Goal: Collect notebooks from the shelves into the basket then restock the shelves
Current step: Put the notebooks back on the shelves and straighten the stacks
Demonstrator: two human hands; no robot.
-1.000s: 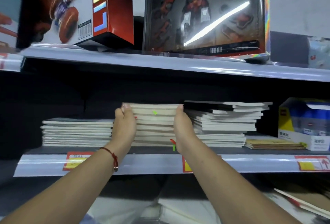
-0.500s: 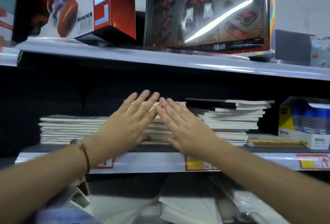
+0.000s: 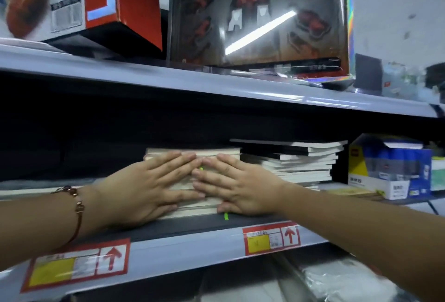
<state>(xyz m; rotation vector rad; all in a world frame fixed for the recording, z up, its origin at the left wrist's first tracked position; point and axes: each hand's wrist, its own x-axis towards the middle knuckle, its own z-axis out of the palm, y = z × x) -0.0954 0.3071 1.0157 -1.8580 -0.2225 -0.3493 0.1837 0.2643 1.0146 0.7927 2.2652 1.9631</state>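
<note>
A stack of cream-edged notebooks (image 3: 192, 151) lies on the middle shelf (image 3: 183, 227). My left hand (image 3: 149, 188) and my right hand (image 3: 240, 186) lie flat against its front edge, fingers straight, fingertips meeting at the middle. To the right stands a taller, uneven stack of notebooks (image 3: 296, 162) with dark covers. Another low stack (image 3: 29, 189) shows at the far left, mostly behind my left forearm. No basket is in view.
A yellow and blue box (image 3: 385, 169) stands right of the stacks. Toy boxes (image 3: 260, 20) fill the upper shelf (image 3: 216, 85). Red and yellow price tags (image 3: 271, 238) line the shelf's front rail. Wrapped white goods (image 3: 337, 280) lie on the shelf below.
My hands left the stack's two sides and came round to its front, palms flat with fingers spread. The camera moved closer to the shelf.
</note>
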